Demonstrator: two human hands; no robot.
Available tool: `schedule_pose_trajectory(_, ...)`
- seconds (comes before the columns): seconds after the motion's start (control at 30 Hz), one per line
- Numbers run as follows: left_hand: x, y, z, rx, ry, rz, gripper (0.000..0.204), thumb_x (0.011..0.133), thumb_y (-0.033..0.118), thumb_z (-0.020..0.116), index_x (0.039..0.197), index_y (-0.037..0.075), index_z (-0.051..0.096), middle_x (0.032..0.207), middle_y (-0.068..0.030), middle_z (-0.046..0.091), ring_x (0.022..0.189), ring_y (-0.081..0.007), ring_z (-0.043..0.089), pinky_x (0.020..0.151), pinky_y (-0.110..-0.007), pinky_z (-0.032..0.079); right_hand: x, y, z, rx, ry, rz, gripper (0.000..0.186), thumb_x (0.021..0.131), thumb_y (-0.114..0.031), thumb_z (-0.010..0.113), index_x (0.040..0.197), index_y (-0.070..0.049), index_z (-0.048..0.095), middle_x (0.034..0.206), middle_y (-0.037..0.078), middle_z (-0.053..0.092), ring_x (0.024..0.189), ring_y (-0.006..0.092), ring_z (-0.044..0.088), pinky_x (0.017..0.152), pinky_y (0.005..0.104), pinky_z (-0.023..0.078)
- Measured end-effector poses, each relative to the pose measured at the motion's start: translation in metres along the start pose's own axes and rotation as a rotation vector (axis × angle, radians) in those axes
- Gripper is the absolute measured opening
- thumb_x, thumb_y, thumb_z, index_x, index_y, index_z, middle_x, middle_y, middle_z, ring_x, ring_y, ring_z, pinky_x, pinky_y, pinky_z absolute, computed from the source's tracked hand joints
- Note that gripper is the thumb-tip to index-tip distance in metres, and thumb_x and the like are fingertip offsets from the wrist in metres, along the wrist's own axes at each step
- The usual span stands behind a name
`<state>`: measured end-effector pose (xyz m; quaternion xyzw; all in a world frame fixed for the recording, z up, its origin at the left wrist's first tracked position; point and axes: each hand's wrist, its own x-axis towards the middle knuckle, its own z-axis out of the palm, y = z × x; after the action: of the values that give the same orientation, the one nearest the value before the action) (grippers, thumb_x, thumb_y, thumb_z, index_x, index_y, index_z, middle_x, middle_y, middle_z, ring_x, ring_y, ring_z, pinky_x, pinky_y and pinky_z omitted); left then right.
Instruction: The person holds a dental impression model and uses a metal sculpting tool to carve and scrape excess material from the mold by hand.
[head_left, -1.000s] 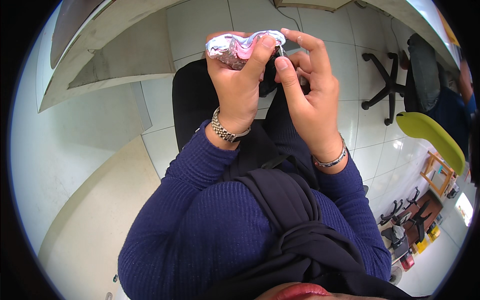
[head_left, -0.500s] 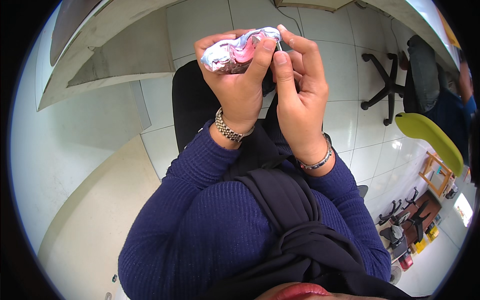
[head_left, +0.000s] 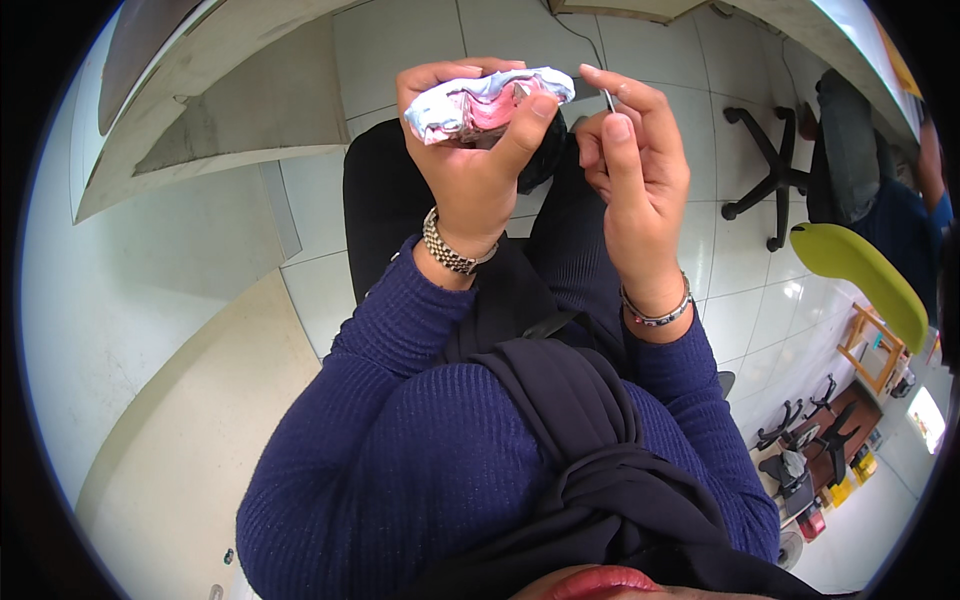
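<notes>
My left hand (head_left: pixel 470 165) grips a small bunched piece of white, pink and pale blue fabric (head_left: pixel 485 100), held up in front of my chest. My right hand (head_left: pixel 635 175) is just to its right, thumb and fingers pinched on a thin metal needle (head_left: pixel 607 97) whose tip points up beside the fabric's right end. A metal watch band circles my left wrist and a beaded bracelet my right. Dark blue ribbed sleeves cover both forearms, and a dark scarf hangs down my front.
A pale desk (head_left: pixel 215 110) stands to my left over a white tiled floor (head_left: pixel 745 290). A black swivel chair base (head_left: pixel 765 165) is at the right, with a lime green chair back (head_left: pixel 860 275) and a person in blue (head_left: pixel 905 215) beyond.
My right hand has slid away from the fabric to the right, drawing the needle out and up. My left hand keeps the fabric in the same place.
</notes>
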<state>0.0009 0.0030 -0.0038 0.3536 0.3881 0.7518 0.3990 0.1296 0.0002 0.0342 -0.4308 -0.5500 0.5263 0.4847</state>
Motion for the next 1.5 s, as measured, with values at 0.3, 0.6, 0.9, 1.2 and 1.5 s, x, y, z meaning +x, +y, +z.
schedule_pose_trajectory(0.3,0.004,0.002,-0.006,0.269,-0.232,0.364,0.063,0.067,0.021,0.084,0.107,0.008,0.038,0.098,-0.0164,0.059,0.093,-0.0213,0.061,0.079,-0.031,0.052,0.000,-0.008,-0.005,-0.386,0.030,-0.249,0.019,0.083,-0.004,0.065,0.102,-0.001,0.059,0.074,0.002,0.060,0.061,0.0046,0.051,0.051,0.0187,0.040)
schedule_pose_trajectory(0.6,0.006,0.006,-0.006,0.411,-0.259,0.484,0.066,0.065,0.025,0.085,0.107,0.009,0.037,0.099,-0.0161,0.059,0.087,-0.0194,0.061,0.073,-0.029,0.053,-0.006,-0.003,0.004,-0.657,0.107,-0.426,0.011,0.091,0.001,0.052,0.101,0.002,0.057,0.078,0.007,0.063,0.065,0.0105,0.061,0.058,0.0216,0.048)
schedule_pose_trajectory(0.9,0.007,-0.004,-0.007,0.187,-0.128,0.188,0.054,0.067,0.009,0.084,0.101,0.003,0.042,0.092,-0.0149,0.061,0.085,-0.0191,0.064,0.072,-0.028,0.054,0.005,0.015,0.002,-0.445,0.079,-0.172,0.007,0.087,-0.006,0.060,0.090,0.000,0.059,0.067,0.005,0.061,0.056,0.0095,0.054,0.052,0.0225,0.042)
schedule_pose_trajectory(1.2,0.012,-0.032,-0.026,-0.153,0.058,-0.730,0.041,0.094,0.049,0.040,0.089,0.010,0.052,0.077,-0.0034,0.059,0.048,-0.0089,0.042,0.043,-0.022,0.030,0.009,0.058,-0.001,-0.237,0.011,0.142,0.035,0.076,-0.016,0.073,0.108,-0.005,0.062,0.101,0.004,0.060,0.048,0.0014,0.037,0.046,0.0168,0.033)
schedule_pose_trajectory(1.5,0.011,-0.021,-0.019,-0.244,-0.160,-0.735,0.044,0.093,0.053,0.039,0.092,0.010,0.052,0.080,-0.0031,0.059,0.063,-0.0111,0.051,0.049,-0.023,0.036,0.031,0.034,-0.005,-0.397,-0.055,-0.138,0.028,0.075,-0.014,0.075,0.100,-0.004,0.066,0.091,0.002,0.062,0.051,0.0040,0.042,0.044,0.0185,0.033)
